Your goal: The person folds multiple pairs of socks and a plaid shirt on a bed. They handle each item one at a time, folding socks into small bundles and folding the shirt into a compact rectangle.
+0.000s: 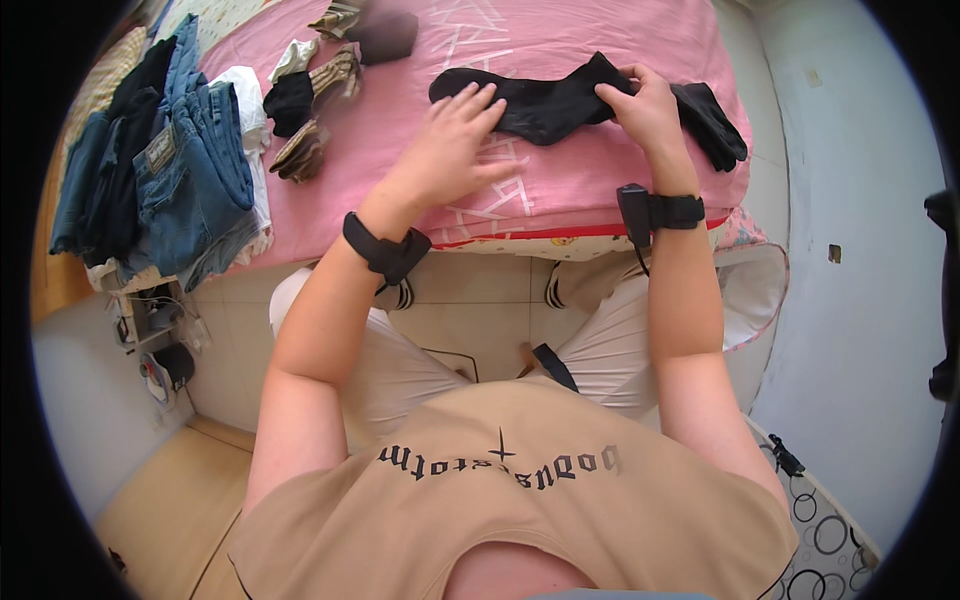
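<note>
A black sock [545,108] lies stretched sideways across the pink bedsheet [380,130]. My left hand [455,145] rests flat at its toe end, fingers spread over the fabric. At the cuff end, my right hand [645,110] pinches the sock's edge between thumb and fingers. Just right of that hand lies more black fabric [712,125], which looks like another sock or a small pile of them. Left of my left hand are several bundled socks in black [290,103], brown camouflage pattern [335,72] and dark grey [388,38].
Folded jeans [195,170] and other dark clothes [120,150] are stacked at the bed's left side, with a white garment [245,110] beside them. A wall [860,270] stands to the right. Cables and small devices [160,330] sit low on the left.
</note>
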Action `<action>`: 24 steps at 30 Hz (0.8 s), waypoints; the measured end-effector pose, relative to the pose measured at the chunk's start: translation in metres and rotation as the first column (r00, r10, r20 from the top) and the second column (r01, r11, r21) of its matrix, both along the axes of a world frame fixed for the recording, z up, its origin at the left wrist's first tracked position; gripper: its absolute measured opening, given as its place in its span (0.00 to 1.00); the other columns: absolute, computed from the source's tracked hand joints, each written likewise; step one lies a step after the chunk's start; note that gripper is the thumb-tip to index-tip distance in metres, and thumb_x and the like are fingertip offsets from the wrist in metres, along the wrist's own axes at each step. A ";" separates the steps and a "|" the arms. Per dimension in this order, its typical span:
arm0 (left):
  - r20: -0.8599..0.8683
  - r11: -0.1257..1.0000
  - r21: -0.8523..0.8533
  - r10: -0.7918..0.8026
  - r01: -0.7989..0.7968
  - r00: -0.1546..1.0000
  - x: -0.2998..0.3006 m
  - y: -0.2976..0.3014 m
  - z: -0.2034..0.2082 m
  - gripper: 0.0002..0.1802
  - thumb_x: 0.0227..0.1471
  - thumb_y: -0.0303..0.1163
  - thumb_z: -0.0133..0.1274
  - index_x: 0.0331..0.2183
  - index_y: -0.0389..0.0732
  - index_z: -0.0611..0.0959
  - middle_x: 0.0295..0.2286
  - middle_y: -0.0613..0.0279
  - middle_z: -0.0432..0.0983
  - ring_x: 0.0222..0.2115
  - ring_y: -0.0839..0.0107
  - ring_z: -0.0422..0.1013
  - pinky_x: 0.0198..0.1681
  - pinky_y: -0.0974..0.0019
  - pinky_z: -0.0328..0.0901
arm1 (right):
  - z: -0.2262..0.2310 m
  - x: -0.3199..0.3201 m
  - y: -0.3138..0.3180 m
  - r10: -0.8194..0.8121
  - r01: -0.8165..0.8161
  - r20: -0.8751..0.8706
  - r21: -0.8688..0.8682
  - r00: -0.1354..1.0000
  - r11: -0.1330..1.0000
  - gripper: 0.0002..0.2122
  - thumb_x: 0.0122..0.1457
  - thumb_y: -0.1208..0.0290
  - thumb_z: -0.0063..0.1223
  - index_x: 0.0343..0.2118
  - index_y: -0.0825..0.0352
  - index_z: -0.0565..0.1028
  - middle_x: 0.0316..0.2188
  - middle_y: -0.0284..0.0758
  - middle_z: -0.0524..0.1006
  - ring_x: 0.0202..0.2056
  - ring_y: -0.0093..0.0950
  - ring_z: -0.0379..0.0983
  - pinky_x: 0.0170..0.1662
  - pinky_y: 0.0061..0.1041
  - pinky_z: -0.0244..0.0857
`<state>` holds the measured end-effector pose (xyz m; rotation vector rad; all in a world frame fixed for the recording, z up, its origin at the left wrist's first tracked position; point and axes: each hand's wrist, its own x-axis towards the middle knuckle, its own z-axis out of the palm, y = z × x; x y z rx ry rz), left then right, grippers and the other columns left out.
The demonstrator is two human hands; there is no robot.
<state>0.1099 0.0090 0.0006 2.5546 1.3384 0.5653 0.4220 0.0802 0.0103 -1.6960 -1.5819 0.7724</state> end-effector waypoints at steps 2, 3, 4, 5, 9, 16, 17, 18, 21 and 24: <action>0.144 0.998 -0.038 0.052 -0.047 0.988 -0.013 0.011 0.009 0.38 0.59 0.53 0.65 0.60 0.33 0.82 0.60 0.44 0.77 0.63 0.46 0.71 0.66 0.45 0.64 | 0.010 -0.013 0.000 0.028 -0.022 -0.266 0.026 0.963 0.999 0.19 0.56 0.69 0.71 0.49 0.71 0.81 0.39 0.40 0.88 0.37 0.24 0.84 0.40 0.25 0.78; 0.231 0.990 -0.115 0.102 -0.077 0.968 -0.020 0.017 0.015 0.34 0.60 0.49 0.65 0.57 0.33 0.84 0.56 0.45 0.81 0.57 0.46 0.76 0.61 0.47 0.69 | 0.013 -0.025 0.000 0.077 -0.040 -0.340 0.116 0.937 0.992 0.19 0.57 0.70 0.71 0.49 0.71 0.80 0.39 0.39 0.88 0.37 0.23 0.84 0.40 0.24 0.77; 0.317 0.980 -0.176 0.147 -0.094 0.937 -0.026 0.022 0.019 0.30 0.60 0.46 0.65 0.54 0.33 0.86 0.51 0.46 0.85 0.52 0.47 0.81 0.57 0.49 0.73 | 0.016 -0.038 -0.002 0.087 -0.024 -0.406 0.159 0.910 0.987 0.19 0.57 0.71 0.71 0.50 0.71 0.80 0.39 0.39 0.87 0.37 0.22 0.83 0.40 0.23 0.77; 0.407 0.942 -0.292 0.277 -0.163 0.871 -0.028 0.026 0.022 0.24 0.65 0.44 0.62 0.52 0.35 0.88 0.42 0.52 0.89 0.39 0.55 0.85 0.44 0.59 0.77 | 0.018 -0.050 -0.007 0.195 -0.096 -0.330 0.295 0.923 0.951 0.20 0.61 0.77 0.70 0.54 0.72 0.77 0.37 0.36 0.86 0.37 0.21 0.82 0.39 0.19 0.76; 0.686 0.752 -0.652 0.530 0.098 0.498 -0.029 0.038 0.020 0.27 0.68 0.49 0.60 0.53 0.35 0.87 0.41 0.54 0.88 0.39 0.65 0.84 0.39 0.68 0.74 | 0.021 -0.104 -0.025 0.349 -0.265 -0.233 0.325 0.908 0.908 0.27 0.58 0.73 0.75 0.59 0.66 0.75 0.36 0.35 0.86 0.35 0.20 0.82 0.37 0.21 0.76; 0.722 0.805 -0.593 0.528 0.007 0.447 -0.022 0.051 -0.015 0.23 0.61 0.35 0.68 0.53 0.31 0.82 0.41 0.54 0.87 0.40 0.73 0.83 0.38 0.72 0.75 | 0.019 -0.114 -0.035 0.555 -0.572 0.141 0.239 0.820 0.785 0.34 0.49 0.61 0.79 0.58 0.65 0.75 0.47 0.42 0.82 0.51 0.41 0.79 0.55 0.40 0.75; 0.754 0.815 -0.575 0.494 0.071 0.433 -0.026 0.054 -0.017 0.24 0.58 0.24 0.66 0.55 0.30 0.81 0.41 0.54 0.88 0.40 0.72 0.83 0.41 0.68 0.76 | 0.018 -0.108 -0.032 0.522 -0.559 0.225 0.152 0.823 0.815 0.34 0.49 0.60 0.79 0.58 0.65 0.75 0.50 0.43 0.81 0.55 0.42 0.77 0.58 0.41 0.73; 0.775 0.853 -0.517 0.431 0.072 0.462 -0.027 0.056 -0.018 0.25 0.57 0.24 0.66 0.56 0.31 0.81 0.41 0.53 0.88 0.40 0.70 0.83 0.41 0.67 0.77 | 0.017 -0.103 -0.030 0.538 -0.560 0.157 0.218 0.828 0.799 0.34 0.50 0.59 0.78 0.58 0.65 0.75 0.51 0.43 0.80 0.57 0.43 0.76 0.60 0.42 0.71; 0.718 0.892 -0.453 0.373 -0.012 0.588 -0.030 0.060 -0.015 0.28 0.53 0.25 0.65 0.56 0.35 0.82 0.41 0.52 0.89 0.40 0.64 0.85 0.43 0.63 0.77 | 0.011 -0.090 -0.026 0.530 -0.506 -0.017 0.272 0.848 0.819 0.28 0.56 0.58 0.73 0.57 0.64 0.77 0.55 0.44 0.78 0.59 0.45 0.73 0.63 0.43 0.69; 0.535 0.881 -0.410 0.441 -0.234 0.721 -0.030 0.058 -0.011 0.29 0.49 0.28 0.66 0.55 0.37 0.83 0.41 0.51 0.88 0.41 0.55 0.85 0.47 0.58 0.77 | 0.002 -0.089 -0.025 0.533 -0.570 0.203 0.267 0.821 0.777 0.25 0.61 0.60 0.69 0.58 0.63 0.76 0.56 0.44 0.78 0.60 0.47 0.73 0.64 0.43 0.68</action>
